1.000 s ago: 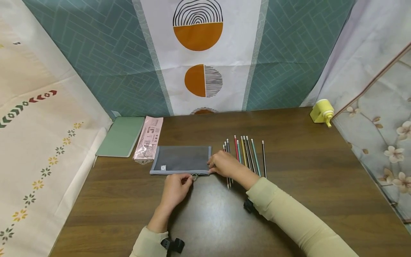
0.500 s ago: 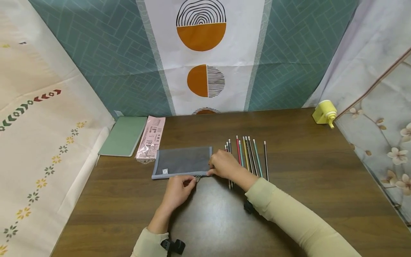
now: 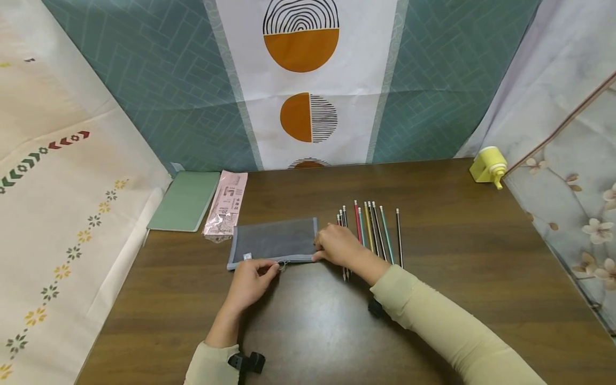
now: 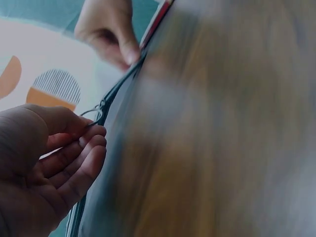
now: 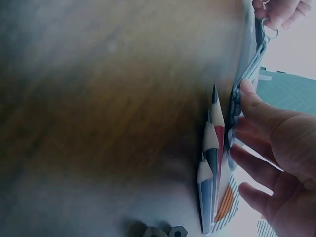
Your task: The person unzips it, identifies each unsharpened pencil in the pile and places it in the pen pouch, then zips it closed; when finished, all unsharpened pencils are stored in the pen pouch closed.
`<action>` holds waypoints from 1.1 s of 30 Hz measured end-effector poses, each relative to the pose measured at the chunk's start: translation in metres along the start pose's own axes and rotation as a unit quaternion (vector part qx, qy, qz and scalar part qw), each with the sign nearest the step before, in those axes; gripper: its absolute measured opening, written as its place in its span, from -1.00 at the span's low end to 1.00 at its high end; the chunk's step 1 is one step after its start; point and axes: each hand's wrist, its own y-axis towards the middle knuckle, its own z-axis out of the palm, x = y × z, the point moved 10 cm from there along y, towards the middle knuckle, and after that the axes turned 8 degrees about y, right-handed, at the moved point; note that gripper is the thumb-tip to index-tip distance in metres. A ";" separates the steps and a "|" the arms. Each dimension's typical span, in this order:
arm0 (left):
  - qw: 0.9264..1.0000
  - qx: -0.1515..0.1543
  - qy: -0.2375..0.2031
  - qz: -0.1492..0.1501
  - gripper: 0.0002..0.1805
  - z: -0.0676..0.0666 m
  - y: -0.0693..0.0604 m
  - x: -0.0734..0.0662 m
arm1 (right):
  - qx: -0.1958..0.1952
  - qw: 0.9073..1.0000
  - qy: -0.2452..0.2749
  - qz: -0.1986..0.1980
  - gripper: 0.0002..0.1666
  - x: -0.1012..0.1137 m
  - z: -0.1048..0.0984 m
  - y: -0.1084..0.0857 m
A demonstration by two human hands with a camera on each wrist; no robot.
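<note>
A flat grey zip pouch (image 3: 276, 238) with a paler edging lies on the table, its zipped edge towards me. My left hand (image 3: 252, 283) pinches the ring-shaped zipper pull (image 4: 94, 116) between thumb and fingertip, left of the zip's right end. At the pouch's right end, my right hand (image 3: 339, 246) grips the corner, its thumb on the zipped edge in the right wrist view. Several pencils (image 3: 377, 230) lie just right of the pouch, partly hidden by the right hand and forearm. Sharpened pencil tips (image 5: 210, 140) show close beside the right fingers.
Left of the pouch are a pink printed packet (image 3: 226, 203) in clear plastic and a green notebook (image 3: 184, 200). A yellow bottle (image 3: 488, 164) with a nozzle lies at the table's far right corner. Fabric hangings (image 3: 192, 80) border the brown wooden table (image 3: 313, 331).
My left hand has drawn the zipper pull leftward along the pouch's near edge. The right hand keeps its grip on the right corner. The pouch has tilted slightly, its left end nearer me.
</note>
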 end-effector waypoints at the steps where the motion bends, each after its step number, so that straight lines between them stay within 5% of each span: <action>1: 1.000 -0.004 0.003 0.000 -0.94 -0.004 0.000 0.002 | -0.001 1.000 -0.001 -0.001 -0.66 -0.001 -0.001 0.000; 17: 0.998 -0.047 0.037 -0.036 -0.93 -0.053 -0.017 0.047 | 0.003 1.000 0.009 -0.012 -0.60 -0.008 -0.008 -0.009; 26: 0.995 -0.059 0.051 -0.056 -0.92 -0.070 -0.024 0.064 | 0.002 1.000 0.011 -0.017 -0.57 -0.007 -0.010 -0.008; 33: 0.989 -0.114 0.079 -0.044 -0.95 -0.085 -0.030 0.066 | 0.003 1.000 0.005 -0.026 -0.49 -0.005 -0.010 -0.009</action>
